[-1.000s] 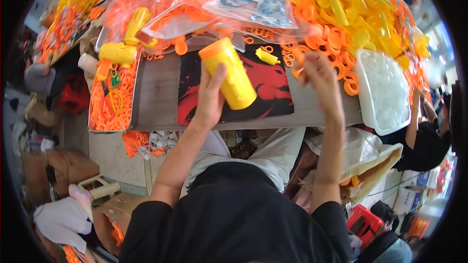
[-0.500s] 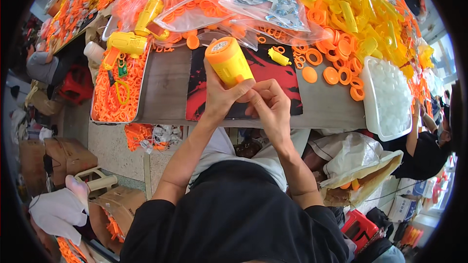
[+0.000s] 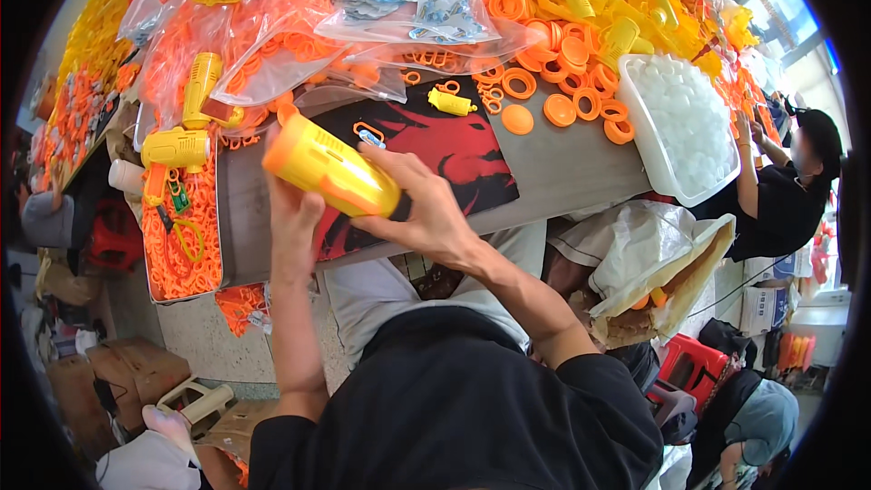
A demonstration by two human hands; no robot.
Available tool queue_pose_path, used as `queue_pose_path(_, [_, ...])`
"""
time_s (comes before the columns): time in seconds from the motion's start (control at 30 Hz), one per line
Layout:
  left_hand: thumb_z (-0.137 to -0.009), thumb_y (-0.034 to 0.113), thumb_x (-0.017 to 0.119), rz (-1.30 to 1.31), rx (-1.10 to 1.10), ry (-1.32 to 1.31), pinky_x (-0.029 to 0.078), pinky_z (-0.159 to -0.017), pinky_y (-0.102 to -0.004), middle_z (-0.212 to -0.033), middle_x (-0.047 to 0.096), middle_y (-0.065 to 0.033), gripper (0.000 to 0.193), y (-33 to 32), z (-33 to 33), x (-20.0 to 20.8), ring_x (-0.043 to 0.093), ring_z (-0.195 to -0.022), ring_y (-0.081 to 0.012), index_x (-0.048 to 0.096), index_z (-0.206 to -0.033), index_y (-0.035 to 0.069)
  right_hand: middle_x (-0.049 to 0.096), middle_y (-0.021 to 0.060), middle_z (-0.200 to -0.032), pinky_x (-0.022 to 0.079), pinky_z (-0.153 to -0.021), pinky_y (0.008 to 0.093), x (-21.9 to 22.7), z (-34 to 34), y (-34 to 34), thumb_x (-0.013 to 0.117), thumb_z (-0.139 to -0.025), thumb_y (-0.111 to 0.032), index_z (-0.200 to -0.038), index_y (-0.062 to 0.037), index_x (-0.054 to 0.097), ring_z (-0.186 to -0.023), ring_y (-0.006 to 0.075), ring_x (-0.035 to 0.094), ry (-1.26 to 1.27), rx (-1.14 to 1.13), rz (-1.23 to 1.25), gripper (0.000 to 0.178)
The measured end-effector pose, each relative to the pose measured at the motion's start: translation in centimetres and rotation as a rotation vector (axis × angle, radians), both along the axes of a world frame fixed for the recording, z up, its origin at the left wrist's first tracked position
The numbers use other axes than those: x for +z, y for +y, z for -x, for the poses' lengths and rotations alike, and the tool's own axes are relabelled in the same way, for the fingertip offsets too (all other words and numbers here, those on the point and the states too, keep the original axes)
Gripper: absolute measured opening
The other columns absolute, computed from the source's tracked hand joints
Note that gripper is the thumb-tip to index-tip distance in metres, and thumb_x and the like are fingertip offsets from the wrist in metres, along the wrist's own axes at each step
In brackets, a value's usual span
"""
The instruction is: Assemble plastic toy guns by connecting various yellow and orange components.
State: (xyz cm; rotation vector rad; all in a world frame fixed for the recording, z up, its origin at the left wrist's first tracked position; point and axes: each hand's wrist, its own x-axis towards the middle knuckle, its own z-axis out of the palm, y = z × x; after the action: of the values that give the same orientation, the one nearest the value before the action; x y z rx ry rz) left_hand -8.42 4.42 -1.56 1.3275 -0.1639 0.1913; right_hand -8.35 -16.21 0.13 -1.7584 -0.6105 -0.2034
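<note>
A yellow plastic cylinder (image 3: 334, 168) with an orange end cap slants between my hands, over the black-and-red mat (image 3: 454, 150). My left hand (image 3: 292, 209) is closed around the orange-capped end at the left, its thumb below and some fingers hidden behind. On the lower right end, which looks dark, my right hand (image 3: 422, 209) grips with thumb and fingers. Just beyond the cylinder lies a small orange loop (image 3: 370, 130) with a blue-silver piece. Farther back on the mat rests a small yellow part (image 3: 451, 102).
An orange-filled tray (image 3: 186, 254) stands left, with a yellow toy body (image 3: 177, 149) on top. Orange rings and discs (image 3: 560, 109) lie right of the mat. A white tub (image 3: 680, 127) holds translucent pieces. Bags and yellow parts pile up behind. Another person (image 3: 780, 181) works at the right.
The cylinder has shifted left and tipped over toward lying flat. My right hand has moved onto its lower end, my left to the capped end. The whole view has turned somewhat.
</note>
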Motion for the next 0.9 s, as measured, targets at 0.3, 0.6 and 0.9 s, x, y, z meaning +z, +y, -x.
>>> queue_pose_path(0.3, [-0.064, 0.01, 0.089, -1.105, 0.075, -0.531, 0.033, -0.115, -0.0529, -0.137, 0.055, -0.0116, 0.077, -2.2, -0.2, 1.0, 0.054, -0.126, -0.0323, 0.053, -0.132, 0.009, 0.071, 0.0136, -0.105, 0.052, -0.09, 0.0376, -1.2, -3.8, -7.2, 0.068, -0.093, -0.014, -0.13, -0.002, 0.06, -0.104, 0.025, 0.066, 0.24, -0.265, 0.092, 0.04])
queue_pose_path(0.6, [-0.071, 0.009, 0.09, -0.372, -0.053, 0.046, 0.051, -0.093, -0.0316, -0.113, 0.067, -0.0088, 0.07, -2.1, -1.1, -2.6, 0.066, -0.102, -0.0177, 0.051, -0.129, 0.002, 0.062, 0.0155, -0.119, 0.039, -0.099, 0.0459, -8.9, -9.4, -15.6, 0.077, -0.082, -0.024, -0.126, -0.0035, 0.062, -0.112, 0.0363, 0.054, -0.203, -0.623, 0.888, 0.051])
queue_pose_path(0.9, [-0.071, 0.017, 0.089, -0.675, -0.056, -0.179, 0.049, -0.095, -0.0341, -0.118, 0.059, -0.0103, 0.071, -3.8, -1.7, -1.4, 0.061, -0.11, -0.0238, 0.052, -0.13, 0.004, 0.058, 0.0133, -0.11, 0.045, -0.089, 0.0382, -5.3, -9.6, -15.7, 0.076, -0.085, -0.019, -0.106, -0.0041, 0.057, -0.099, 0.0267, 0.055, -0.094, -0.49, 0.668, 0.033])
